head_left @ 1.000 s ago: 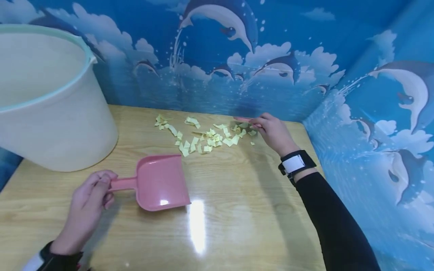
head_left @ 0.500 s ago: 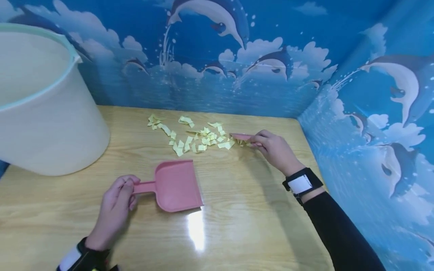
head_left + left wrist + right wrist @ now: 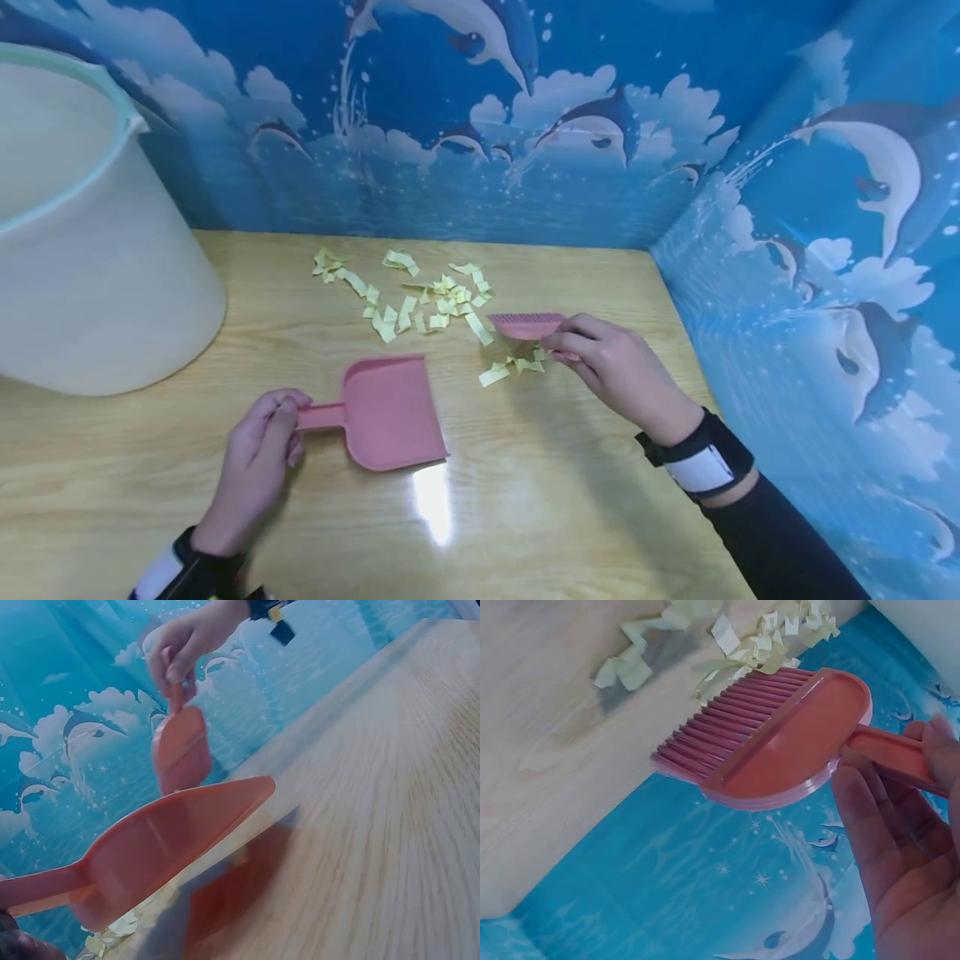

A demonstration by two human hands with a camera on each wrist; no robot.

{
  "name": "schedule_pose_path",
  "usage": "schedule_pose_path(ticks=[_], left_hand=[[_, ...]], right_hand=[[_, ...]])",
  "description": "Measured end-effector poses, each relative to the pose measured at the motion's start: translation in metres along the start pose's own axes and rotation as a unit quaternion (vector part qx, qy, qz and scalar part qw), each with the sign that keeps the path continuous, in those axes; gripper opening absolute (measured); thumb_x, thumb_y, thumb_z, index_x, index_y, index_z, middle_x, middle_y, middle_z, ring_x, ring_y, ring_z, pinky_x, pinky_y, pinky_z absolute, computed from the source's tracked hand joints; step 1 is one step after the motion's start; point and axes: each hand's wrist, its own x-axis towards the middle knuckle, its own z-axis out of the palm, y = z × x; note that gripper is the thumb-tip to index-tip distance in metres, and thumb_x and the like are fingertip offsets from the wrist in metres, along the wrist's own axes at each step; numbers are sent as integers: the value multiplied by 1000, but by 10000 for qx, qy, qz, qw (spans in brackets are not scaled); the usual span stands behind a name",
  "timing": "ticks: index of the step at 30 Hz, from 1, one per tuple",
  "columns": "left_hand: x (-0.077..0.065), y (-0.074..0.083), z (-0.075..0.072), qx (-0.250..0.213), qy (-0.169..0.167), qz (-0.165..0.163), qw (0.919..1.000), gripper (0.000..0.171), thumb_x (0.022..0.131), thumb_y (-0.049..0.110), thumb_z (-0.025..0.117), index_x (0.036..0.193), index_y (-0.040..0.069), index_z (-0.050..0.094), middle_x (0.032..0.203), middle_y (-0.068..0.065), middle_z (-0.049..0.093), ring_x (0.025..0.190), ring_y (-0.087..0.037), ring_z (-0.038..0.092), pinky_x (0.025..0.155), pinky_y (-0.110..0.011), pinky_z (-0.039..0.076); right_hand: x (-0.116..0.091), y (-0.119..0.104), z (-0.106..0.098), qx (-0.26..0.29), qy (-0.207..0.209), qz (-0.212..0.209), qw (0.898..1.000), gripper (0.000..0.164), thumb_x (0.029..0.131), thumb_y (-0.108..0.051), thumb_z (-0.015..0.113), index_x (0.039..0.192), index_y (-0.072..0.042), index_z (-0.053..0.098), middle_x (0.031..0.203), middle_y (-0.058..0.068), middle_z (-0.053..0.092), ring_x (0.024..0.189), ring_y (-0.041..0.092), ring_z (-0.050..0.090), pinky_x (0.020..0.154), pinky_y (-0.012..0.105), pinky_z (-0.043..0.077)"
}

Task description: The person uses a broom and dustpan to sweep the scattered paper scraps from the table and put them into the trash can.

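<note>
My left hand [image 3: 255, 467] grips the handle of a pink dustpan [image 3: 392, 412], whose wide edge faces right. In the left wrist view the dustpan [image 3: 165, 840] casts a shadow on the table, so it looks held a little above it. My right hand [image 3: 615, 362] pinches the handle of a small pink brush [image 3: 528, 325]; its bristles [image 3: 727, 724] show in the right wrist view. A few paper scraps [image 3: 513, 367] lie just in front of the brush. Behind and left of it is a larger scatter of pale yellow paper scraps [image 3: 442, 304].
A large white bucket [image 3: 112, 275] with a light green rim stands at the left on the wooden table [image 3: 360, 533]. A blue dolphin-print curtain [image 3: 420, 200] borders the table's back and right side.
My right hand has drawn the brush toward me, and a few scraps have come away from the scatter with it. The dustpan first moved right, then stayed about still.
</note>
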Motion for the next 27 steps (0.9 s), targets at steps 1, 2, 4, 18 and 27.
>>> schedule_pose_path(ticks=[1,2,4,18,27], left_hand=[[0,0,1,-3,6,-11,10000,34,110,25,33,117,-3,52,69,-7,46,53,-21,47,47,-31,44],[0,0,2,-9,3,-26,10000,34,110,25,33,117,-3,52,69,-7,46,53,-20,47,47,-32,44],[-1,-1,4,-32,-3,-42,10000,34,110,25,33,117,-3,53,70,-7,46,53,-20,47,47,-31,44],[-2,-4,7,-31,-108,57,9999,35,110,25,33,116,-2,54,69,-9,46,53,-20,46,45,-31,43],[0,-3,10,20,-300,-93,9995,38,111,29,32,120,-1,53,70,-9,47,55,-22,48,49,-31,45]], right_hand=[[6,1,2,14,22,30,10000,24,89,-11,76,111,-15,72,106,1,66,92,17,67,77,36,58],[12,3,6,44,29,58,10000,22,90,-12,75,111,-15,73,106,1,66,92,17,68,77,36,58],[22,7,15,133,0,119,9998,20,91,-14,73,111,-15,73,107,2,66,94,18,68,79,36,57],[-4,-27,4,466,-423,-489,9968,18,92,-16,72,109,-21,71,106,-4,66,94,11,66,79,33,57],[10,-14,-1,303,-89,-203,9993,21,91,-11,73,111,-16,72,108,-1,66,95,14,67,80,33,57]])
